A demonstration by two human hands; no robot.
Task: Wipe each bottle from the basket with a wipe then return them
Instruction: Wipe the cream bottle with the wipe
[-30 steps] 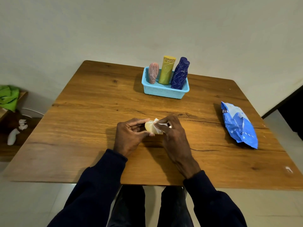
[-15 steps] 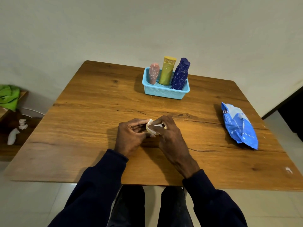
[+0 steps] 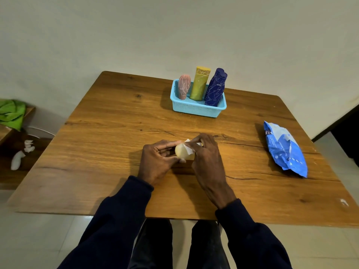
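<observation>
Far left of the basket (image 3: 196, 110), off the table (image 3: 108, 152), we see a green cloth (image 3: 11, 113). Just below it are some white scraps (image 3: 21, 154); what they are we can't tell.

Nearer us than the basket & a bit left of it, the left hand (image 3: 157, 162) grips the left end of a cream bottle (image 3: 181, 154), w/ fingers (image 3: 165, 146) & thumb curled round it. The bottle lies on its side, low over the tabletop or on it; we can't tell which. A white wipe (image 3: 189, 150) sits on the bottle's upper right part.

Straight in front of the basket, the right hand (image 3: 208, 160) pinches that wipe against the bottle & hides the bottle's right end. Both sleeves (image 3: 120, 220) are dark navy.

The basket itself is light blue perforated plastic & sits on the table toward the far edge. 4 bottles stand inside. At its left end is a pink bottle (image 3: 184, 86) w/ a white line pattern, approx. upright. Next comes a taller yellow bottle (image 3: 200, 84), leaning slightly right. At the basket's right end are 2 dark blue bottles (image 3: 214, 90), 1 behind the other, touching & tilted right.

Well right of the basket & nearer us, a blue & white wipes pack (image 3: 285, 150) lies flat on the table, apart from both hands.
</observation>
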